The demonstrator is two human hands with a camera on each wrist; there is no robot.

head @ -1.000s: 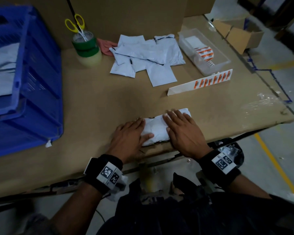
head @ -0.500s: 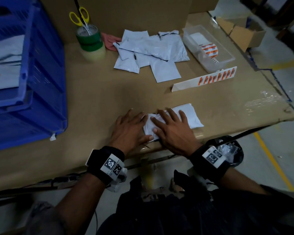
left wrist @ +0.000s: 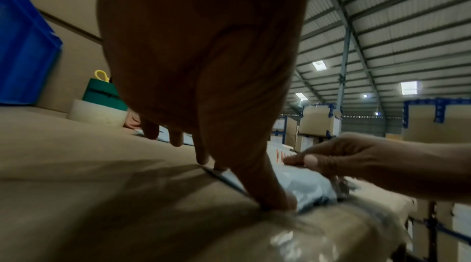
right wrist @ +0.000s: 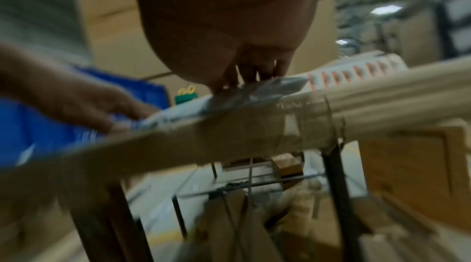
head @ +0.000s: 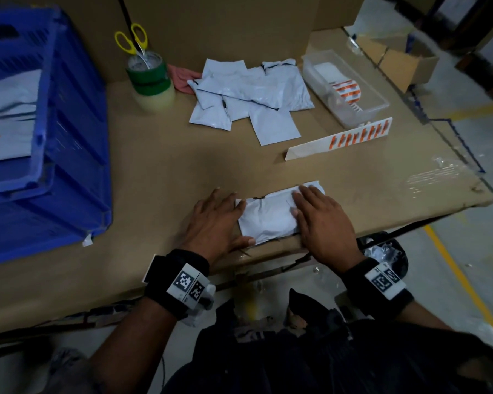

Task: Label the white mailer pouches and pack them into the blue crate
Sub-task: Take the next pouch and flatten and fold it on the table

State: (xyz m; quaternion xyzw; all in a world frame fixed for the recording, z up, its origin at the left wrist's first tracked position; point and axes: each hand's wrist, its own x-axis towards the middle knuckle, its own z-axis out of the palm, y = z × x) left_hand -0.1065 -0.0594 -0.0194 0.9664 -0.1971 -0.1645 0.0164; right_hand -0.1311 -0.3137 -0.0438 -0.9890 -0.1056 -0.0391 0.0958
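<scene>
- The left hand lies flat on the table with fingers straight and spread; its thumb presses the near left corner of a white mailer pouch, and its index fingertip touches the pouch's left edge.
- The right hand lies flat over the right end of the pouch, fingers straight and close together, pressing down and holding nothing.
- The pouch lies flat along the near edge of the table, its near side right at the brink; the left wrist view shows the thumb pinning it just at that edge.
- Beyond the hands a wide bare stretch of table surface runs back to the loose pile of pouches.
- A folded strip of orange labels stands on edge to the right of that stretch, near a clear tray with a label roll by the table's right edge.
- The blue crate sits on the left side of the table, well apart from the hands, with white pouches already inside.
- Stacked tape rolls with yellow scissors standing in them sit by the cardboard back wall.
</scene>
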